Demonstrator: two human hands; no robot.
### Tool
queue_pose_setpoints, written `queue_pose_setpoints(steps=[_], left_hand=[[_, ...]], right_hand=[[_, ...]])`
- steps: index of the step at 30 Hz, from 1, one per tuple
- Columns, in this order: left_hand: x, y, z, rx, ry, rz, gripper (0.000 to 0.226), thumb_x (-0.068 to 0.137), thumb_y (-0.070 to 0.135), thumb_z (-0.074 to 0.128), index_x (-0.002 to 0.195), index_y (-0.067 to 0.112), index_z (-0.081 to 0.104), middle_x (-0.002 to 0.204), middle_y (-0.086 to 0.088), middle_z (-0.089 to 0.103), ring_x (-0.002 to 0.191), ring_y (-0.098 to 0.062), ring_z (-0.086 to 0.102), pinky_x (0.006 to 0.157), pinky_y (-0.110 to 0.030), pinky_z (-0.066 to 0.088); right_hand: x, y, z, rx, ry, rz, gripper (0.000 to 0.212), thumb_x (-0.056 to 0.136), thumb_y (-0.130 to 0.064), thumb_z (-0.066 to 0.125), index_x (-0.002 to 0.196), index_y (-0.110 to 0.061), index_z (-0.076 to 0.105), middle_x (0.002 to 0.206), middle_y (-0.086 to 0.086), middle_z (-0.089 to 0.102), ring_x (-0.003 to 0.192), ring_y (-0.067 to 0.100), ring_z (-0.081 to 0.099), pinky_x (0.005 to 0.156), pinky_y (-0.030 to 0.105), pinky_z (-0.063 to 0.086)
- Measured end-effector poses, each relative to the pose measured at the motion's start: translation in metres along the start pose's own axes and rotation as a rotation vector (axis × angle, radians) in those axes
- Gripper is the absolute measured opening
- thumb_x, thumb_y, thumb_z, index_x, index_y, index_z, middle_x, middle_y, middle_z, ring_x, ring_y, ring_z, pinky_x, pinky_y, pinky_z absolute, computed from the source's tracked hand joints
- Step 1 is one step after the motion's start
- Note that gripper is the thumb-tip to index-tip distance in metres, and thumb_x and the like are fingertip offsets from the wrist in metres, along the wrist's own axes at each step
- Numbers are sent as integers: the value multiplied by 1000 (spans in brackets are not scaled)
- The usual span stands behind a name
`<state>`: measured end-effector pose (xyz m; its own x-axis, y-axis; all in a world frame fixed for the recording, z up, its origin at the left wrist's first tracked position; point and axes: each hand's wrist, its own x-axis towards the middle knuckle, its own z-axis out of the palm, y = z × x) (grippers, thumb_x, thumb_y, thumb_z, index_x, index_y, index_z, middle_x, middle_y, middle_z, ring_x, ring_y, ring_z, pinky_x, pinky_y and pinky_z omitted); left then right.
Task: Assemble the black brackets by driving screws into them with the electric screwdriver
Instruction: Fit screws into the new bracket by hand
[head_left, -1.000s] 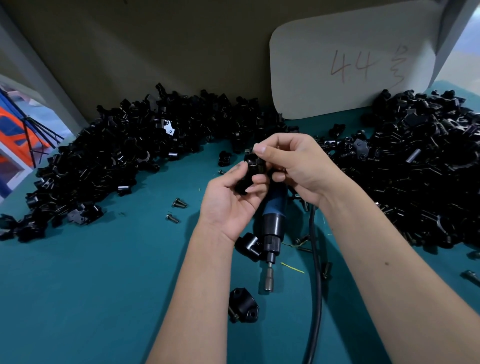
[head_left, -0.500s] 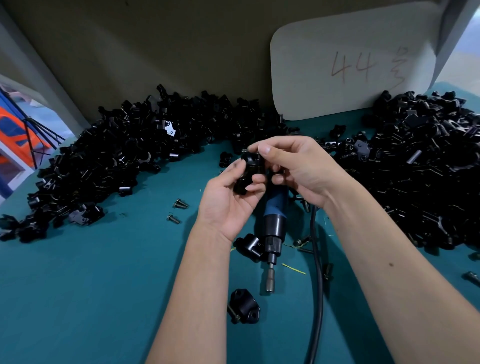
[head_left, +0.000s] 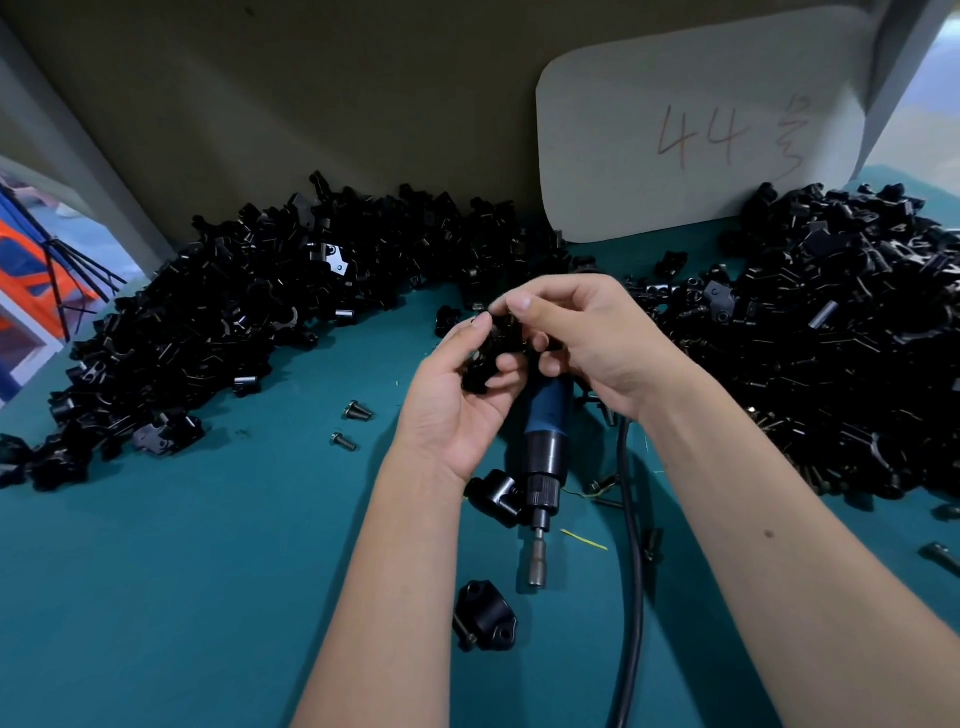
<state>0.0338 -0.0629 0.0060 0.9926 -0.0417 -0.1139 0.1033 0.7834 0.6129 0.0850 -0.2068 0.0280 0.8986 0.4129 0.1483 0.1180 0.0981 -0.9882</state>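
Holding a black bracket (head_left: 485, 358) between them just above the middle of the view, both hands work over a teal table (head_left: 208, 571). The left hand (head_left: 457, 400) comes up from six o'clock, palm turned upward, its thumb and curled fingers grasping the lower part of the bracket. The right hand (head_left: 587, 343) reaches in from four o'clock and pinches the top of the same bracket with thumb and forefinger, the other fingers curled beneath; whether a screw is between those fingertips is too small to tell. Directly below the hands, toward six o'clock, the electric screwdriver (head_left: 543, 467) lies flat on the table, blue body partly hidden under the hands, silver bit pointing toward the viewer. Its black cable (head_left: 631, 571) runs down the table at five o'clock. A loose bracket (head_left: 496, 496) touches the screwdriver's left side, and another bracket with a screw in it (head_left: 485, 618) lies nearer the viewer at six o'clock. Two loose screws (head_left: 350, 426) sit at nine o'clock of the hands. A long heap of black parts (head_left: 234, 322) curves from eight to twelve o'clock, and a second heap (head_left: 831, 338) fills the three o'clock side. At one o'clock, a pale card marked "44" (head_left: 696, 135) leans against the back wall.
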Motion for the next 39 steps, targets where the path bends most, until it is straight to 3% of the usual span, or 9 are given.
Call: queue_pose_setpoints(steps=[5,10,14,19,23,28,31,35,39], left_hand=[[1,-5,2,19,3,8,20,86,12,64,104,6,58,93,-15,70,59,-11,49,49,-14,38],[3,-1,1,33,-49,29,21,90,14,60,106,2,60,82,-17,66,60,-11,48,48,-15,38],[3,-4,2,39,-27,18,13,88,13,62,99,6,65,89,-13,69,58,-10,47,48,-14,36],[3,-2,5,44,-77,2,28,97,16,56,84,6,79,86,-16,66,61,-9,45,48,-15,36],[1,-2,4,72,-57,17,31,99,14,54,80,9,78,82,-9,68,58,-8,47,47,-14,36],[3,-2,2,115,-10,74,21,102,13,54,122,5,52,85,-12,67,59,-9,49,51,-14,37],[4,-4,1,116,15,106,20,102,13,56,120,9,51,89,-10,66,61,-10,49,51,-15,38],[5,-12,2,324,121,262,14,97,13,65,107,12,56,86,3,69,62,-9,52,54,-18,43],[9,-15,-2,760,206,534,27,88,21,74,109,20,57,98,-2,71,81,-14,67,73,-27,55]], right_hand=[[3,3,9,-26,177,-25,37,85,-24,86,65,-15,57,58,-3,51,53,14,43,44,25,39],[0,2,5,-28,34,-65,11,100,-20,69,97,-16,79,72,-6,62,62,9,51,47,24,41],[2,2,9,-30,154,-54,21,88,-20,83,72,-16,70,62,-8,59,54,7,48,45,23,38],[1,2,3,13,53,-45,16,101,-23,68,94,-14,79,72,-4,60,62,8,49,48,22,41],[2,2,7,-18,119,-74,14,93,-13,77,80,-11,73,63,-8,60,56,8,48,47,21,40],[1,4,4,6,53,-85,10,99,-15,69,96,-10,78,71,-3,62,61,10,50,52,24,45],[1,3,4,-42,78,-127,10,96,-12,73,89,-12,80,72,-1,67,59,12,51,51,23,45],[3,6,6,-93,198,-116,20,90,-20,81,76,-10,70,63,-1,61,49,15,47,45,27,42],[3,2,3,-269,190,-188,9,95,-24,76,87,-19,76,75,-3,68,63,21,57,55,28,50]])
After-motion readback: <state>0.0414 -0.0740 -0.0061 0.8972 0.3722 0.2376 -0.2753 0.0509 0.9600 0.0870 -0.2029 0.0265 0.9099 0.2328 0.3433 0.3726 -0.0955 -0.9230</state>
